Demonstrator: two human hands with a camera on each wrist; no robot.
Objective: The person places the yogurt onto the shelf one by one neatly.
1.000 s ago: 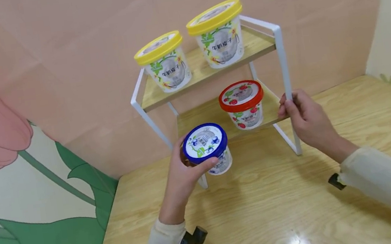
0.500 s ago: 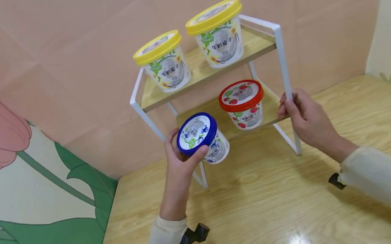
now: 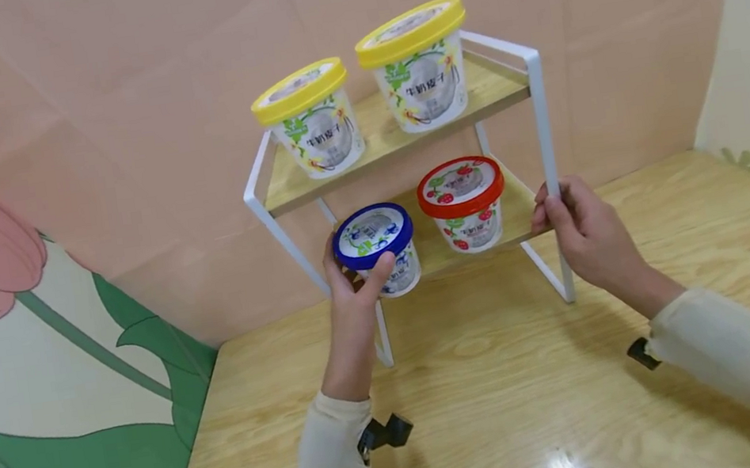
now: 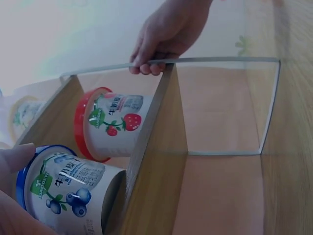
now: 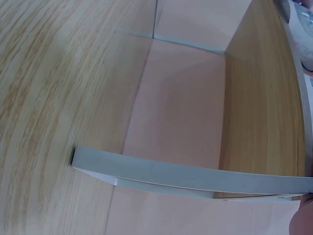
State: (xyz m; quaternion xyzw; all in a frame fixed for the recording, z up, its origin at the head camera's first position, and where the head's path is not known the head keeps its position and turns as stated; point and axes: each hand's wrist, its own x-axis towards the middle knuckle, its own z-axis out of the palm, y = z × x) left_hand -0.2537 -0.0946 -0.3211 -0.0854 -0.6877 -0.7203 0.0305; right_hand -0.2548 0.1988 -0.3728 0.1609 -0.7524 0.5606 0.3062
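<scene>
My left hand [image 3: 351, 293] grips a blue-lidded paper tub with blueberries printed on it [image 3: 400, 269], thumb across its front. In the left wrist view this blueberry tub [image 4: 73, 196] is at the front edge of the lower shelf board [image 4: 161, 161]; whether its base bears on the board I cannot tell. To its right stands a red-lidded strawberry tub [image 3: 471, 228], upright on that board. My right hand [image 3: 587, 232] pinches the white metal frame [image 3: 545, 138] of the two-tier rack beside the lower board's right end.
Two yellow-lidded tubs, a left one [image 3: 326, 141] and a right one [image 3: 427, 91], stand on the upper shelf board [image 3: 375, 134]. The rack stands on a wood-grain table [image 3: 484, 394] close to a pinkish wall covering [image 3: 193, 171].
My left hand has lifted the blueberry tub upward and back to the lower shelf, tilting it midway and then bringing it more upright. My right hand keeps its hold on the frame.
</scene>
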